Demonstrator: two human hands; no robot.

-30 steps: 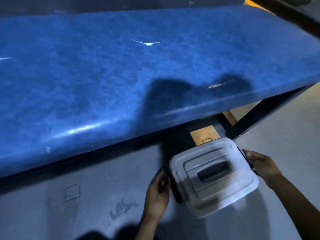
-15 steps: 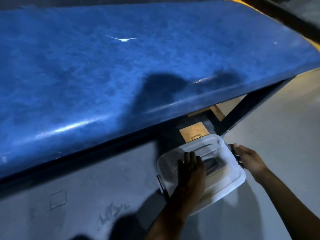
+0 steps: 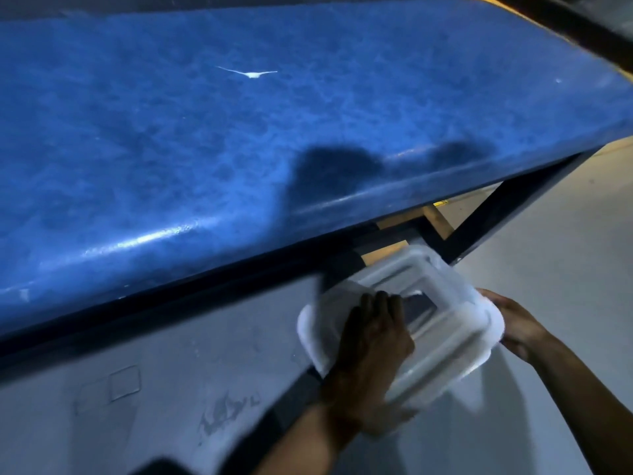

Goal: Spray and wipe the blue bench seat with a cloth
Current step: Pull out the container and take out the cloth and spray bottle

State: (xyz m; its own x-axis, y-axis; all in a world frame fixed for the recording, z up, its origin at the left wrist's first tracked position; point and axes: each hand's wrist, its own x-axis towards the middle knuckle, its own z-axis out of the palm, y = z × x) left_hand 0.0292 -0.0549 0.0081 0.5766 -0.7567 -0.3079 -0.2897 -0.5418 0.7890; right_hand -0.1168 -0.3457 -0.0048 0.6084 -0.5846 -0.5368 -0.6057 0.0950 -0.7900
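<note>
The blue bench seat [image 3: 239,138] fills the upper part of the view, with a thin white mark [image 3: 253,74] on its surface. On the floor below its front edge stands a white plastic box with a lid [image 3: 445,341], blurred by motion. My left hand [image 3: 373,341] lies on top of the lid, fingers curled into its dark handle recess. My right hand [image 3: 517,323] grips the lid's right edge. No cloth or spray bottle is in view; the box's contents are hidden.
The bench's dark metal frame leg [image 3: 496,207] slants down just behind the box at the right. Grey floor [image 3: 171,389] spreads to the left and right of the box. A dark bar [image 3: 565,25] crosses the top right corner.
My left hand moved from the box's left side onto the lid and into its handle recess. The lid now looks tilted and blurred. My right hand stays at the right edge.
</note>
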